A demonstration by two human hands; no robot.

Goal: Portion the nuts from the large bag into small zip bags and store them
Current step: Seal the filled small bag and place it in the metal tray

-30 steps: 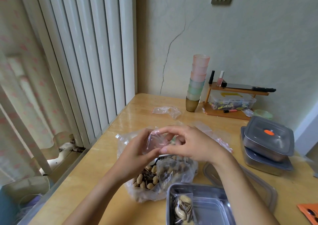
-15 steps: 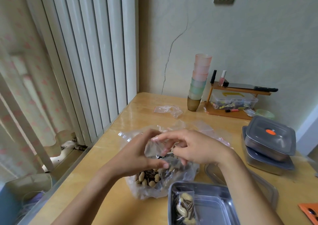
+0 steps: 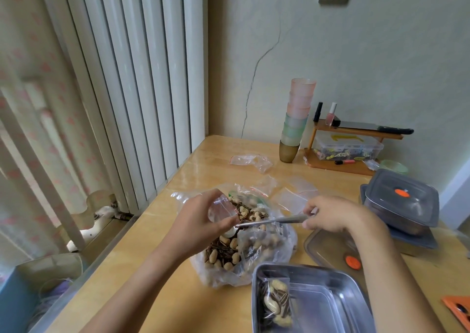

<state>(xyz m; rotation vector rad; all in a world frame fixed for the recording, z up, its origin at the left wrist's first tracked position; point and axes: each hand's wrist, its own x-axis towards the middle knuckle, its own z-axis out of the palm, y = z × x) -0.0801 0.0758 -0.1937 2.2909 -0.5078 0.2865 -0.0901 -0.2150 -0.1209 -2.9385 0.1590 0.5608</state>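
Over large bag [image 3: 267, 252]: both hands.
Left hand [image 3: 201, 220]: grips small zip bag [image 3: 221, 209], clear film.
Right hand [image 3: 329, 214]: grips spoon [image 3: 274, 221], shiny steel.

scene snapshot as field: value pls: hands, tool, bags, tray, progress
left hand: holds small zip bag open above large bag
right hand: grips spoon by the handle, bowl end near the left thumb
large bag: open on table, nuts and seeds inside
steel tray: one filled zip bag at its left end
spare zip bags: empty, behind large bag
progress: small zip bag looks empty
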